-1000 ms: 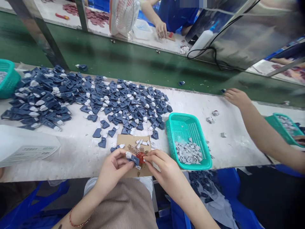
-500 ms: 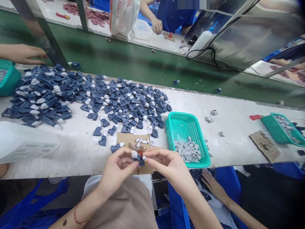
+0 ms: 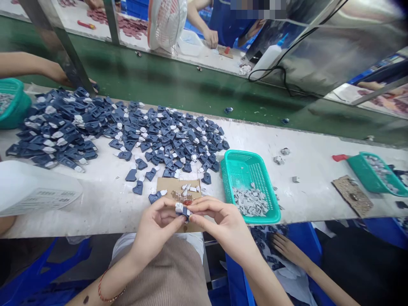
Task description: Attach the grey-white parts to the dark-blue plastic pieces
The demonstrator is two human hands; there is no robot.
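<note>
Pinching angular navy-white piece (image 3: 182, 210), bare hands (image 3: 156, 226)

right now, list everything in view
held part: one, dark blue and white, in both hands
loose parts: many, dark blue and white, heaped on table
table: one, white, foreground
baskets: three, teal, right of hands, far right, far left
pieces: many, grey, in baskets
cardboard: one, brown, under hands
red piece: one, red, beyond hands
container: one, white, left edge
board: one, brown, far right
belt: one, green, beyond table
fan: one, white, beyond belt
bottle: one, white, beyond belt
other people's hands: several, bare, left, right, across
left hand: one, bare, pinching held part
right hand: one, bare, pinching held part
</note>
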